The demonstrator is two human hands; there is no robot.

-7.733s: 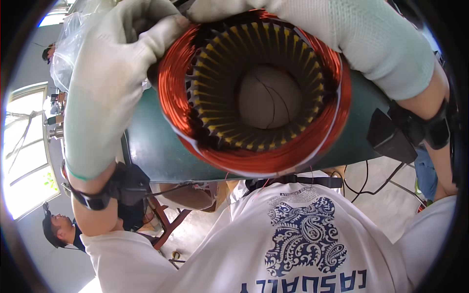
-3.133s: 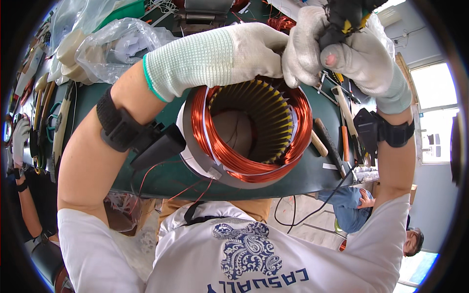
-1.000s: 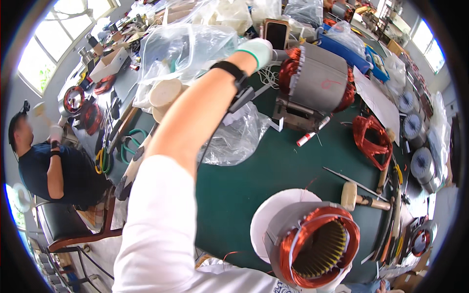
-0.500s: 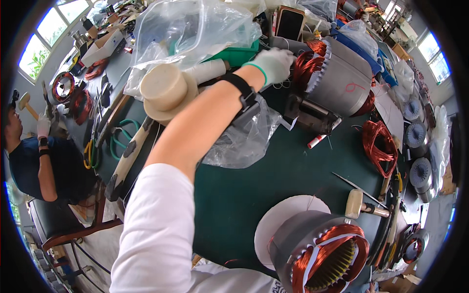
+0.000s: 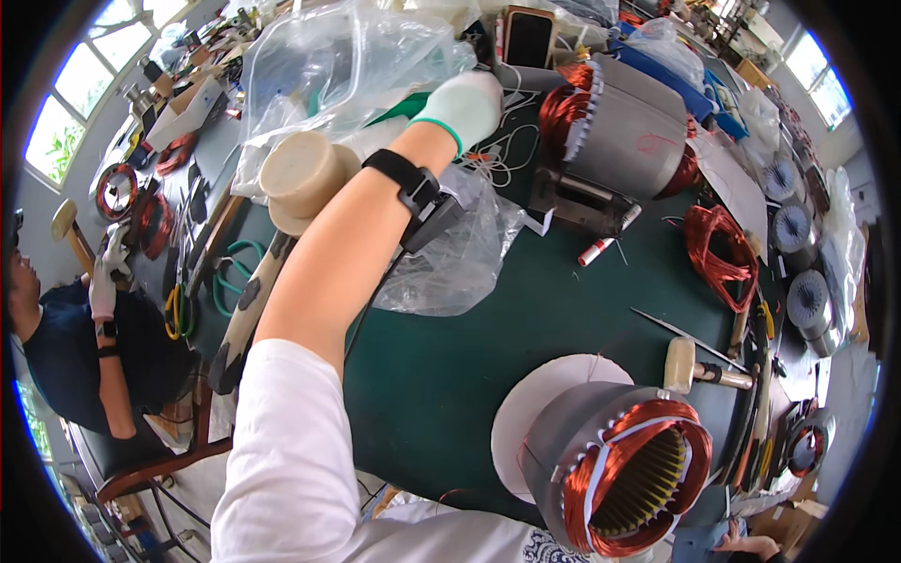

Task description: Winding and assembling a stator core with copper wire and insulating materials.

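Observation:
My left hand [image 5: 462, 105], in a white glove with a green cuff, reaches to the far side of the table. Its fingers are turned away and hidden. It is nearest to the green bin [image 5: 399, 110], the clear plastic bag [image 5: 328, 66] and a tangle of white cord [image 5: 493, 161]. To its right, a grey motor stator [image 5: 633, 127] with copper windings lies on a dark metal stand [image 5: 577, 199]. My right hand is out of view. Close to me, another wound stator [image 5: 572, 441] rests tilted against a round white disc [image 5: 511, 422].
A cream flanged spool [image 5: 300, 174] stands beside my forearm. At the right lie a copper coil [image 5: 721, 258], a mallet [image 5: 680, 366] and a red-and-white marker [image 5: 593, 251]. Green-handled scissors [image 5: 230, 277] lie left. A co-worker [image 5: 103, 347] with a gloved hand sits at the far left.
My left hand has moved left, away from the stator on the stand, uncovering the white cord. The view has shifted slightly. The co-worker's gloved hand has moved a little.

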